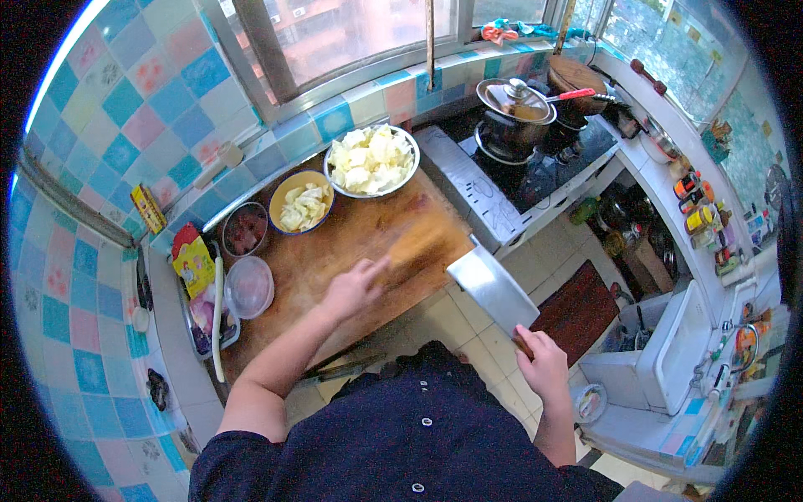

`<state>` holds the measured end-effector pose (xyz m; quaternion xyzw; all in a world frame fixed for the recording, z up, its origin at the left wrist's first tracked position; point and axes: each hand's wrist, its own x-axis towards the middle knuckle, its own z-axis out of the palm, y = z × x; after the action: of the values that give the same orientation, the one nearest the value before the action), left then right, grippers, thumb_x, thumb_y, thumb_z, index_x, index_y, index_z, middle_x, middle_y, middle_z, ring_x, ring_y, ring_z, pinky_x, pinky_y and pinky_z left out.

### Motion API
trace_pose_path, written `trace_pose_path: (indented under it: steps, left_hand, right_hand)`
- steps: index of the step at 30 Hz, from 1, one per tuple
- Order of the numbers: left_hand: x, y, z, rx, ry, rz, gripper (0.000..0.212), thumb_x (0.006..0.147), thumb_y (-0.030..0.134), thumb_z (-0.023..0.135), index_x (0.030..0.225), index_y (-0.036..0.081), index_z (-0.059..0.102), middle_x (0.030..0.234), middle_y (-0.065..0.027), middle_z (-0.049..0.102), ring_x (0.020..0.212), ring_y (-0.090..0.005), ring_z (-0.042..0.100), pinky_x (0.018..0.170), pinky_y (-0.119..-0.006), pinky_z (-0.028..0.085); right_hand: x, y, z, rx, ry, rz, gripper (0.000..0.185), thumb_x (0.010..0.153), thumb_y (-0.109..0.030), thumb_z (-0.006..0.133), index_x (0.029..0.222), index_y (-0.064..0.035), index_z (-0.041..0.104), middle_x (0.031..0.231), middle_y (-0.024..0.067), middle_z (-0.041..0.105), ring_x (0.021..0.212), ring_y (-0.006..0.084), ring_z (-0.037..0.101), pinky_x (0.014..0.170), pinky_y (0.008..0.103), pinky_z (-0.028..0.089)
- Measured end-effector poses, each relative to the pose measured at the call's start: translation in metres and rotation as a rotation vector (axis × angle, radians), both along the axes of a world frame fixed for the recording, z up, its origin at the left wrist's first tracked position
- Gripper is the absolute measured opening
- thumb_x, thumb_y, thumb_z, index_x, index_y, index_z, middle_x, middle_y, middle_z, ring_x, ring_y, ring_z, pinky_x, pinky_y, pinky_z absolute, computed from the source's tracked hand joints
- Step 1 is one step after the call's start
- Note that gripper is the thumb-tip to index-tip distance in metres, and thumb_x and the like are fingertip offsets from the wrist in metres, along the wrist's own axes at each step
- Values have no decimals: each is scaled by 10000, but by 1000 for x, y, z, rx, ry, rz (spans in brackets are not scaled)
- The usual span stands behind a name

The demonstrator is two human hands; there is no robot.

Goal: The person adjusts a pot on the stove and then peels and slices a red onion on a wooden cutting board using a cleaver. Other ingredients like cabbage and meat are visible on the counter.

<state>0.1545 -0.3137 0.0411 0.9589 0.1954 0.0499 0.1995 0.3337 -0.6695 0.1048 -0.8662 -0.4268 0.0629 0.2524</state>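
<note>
My right hand (544, 365) grips the handle of a wide-bladed cleaver (492, 285). Its blade points up and left, the tip at the right edge of the wooden worktop (351, 248). Over the front part of that worktop, my left hand (356, 287) stretches its fingers rightward and holds nothing visible. Just past those fingers lies a blurred, lighter orange-brown patch (433, 238); I cannot tell whether it is a separate board. Torn cabbage leaves fill a white bowl (414, 145) at the back, and fewer lie in a yellow enamel bowl (272, 207) beside it.
At the worktop's left are a clear tub of dark red pieces (245, 229), a translucent plastic lid (249, 287), a scallion stalk (218, 314) and a yellow packet (192, 267). A lidded pot (511, 128) stands on the gas stove (552, 182). A sink (680, 351) is at right.
</note>
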Motion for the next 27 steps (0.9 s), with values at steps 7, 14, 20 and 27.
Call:
trace_pose_path:
  steps: [7,14,20,27]
  left_hand:
    - [12,-43,-29,100,91,105,596,810,212,574,1372,277,384,1114,-80,547,752,-306,632,645,-408,527]
    - [-37,-21,-11,-113,-63,162,576,860,250,550,1400,237,349,1144,-120,517,903,-339,592,760,-428,504]
    - [-41,-22,-29,-27,112,449,616,868,234,528,1418,114,277,1173,-200,470,830,-402,592,718,-478,508]
    - [33,-99,-35,-279,72,235,594,886,234,505,1421,122,271,1220,-238,429,945,-438,565,830,-486,478]
  right_hand:
    - [11,26,-27,292,169,-39,419,778,-78,640,1190,-53,566,901,102,628,785,218,627,685,310,503]
    - [26,75,-78,585,1279,-230,246,956,-269,504,1056,-44,498,763,17,530,589,93,500,516,238,446]
    - [31,106,-125,643,1517,-261,300,971,-398,429,984,-100,460,765,14,497,607,92,475,528,235,433]
    - [15,128,-152,733,1582,-359,297,978,-403,402,1031,-112,422,749,8,454,602,99,452,531,242,420]
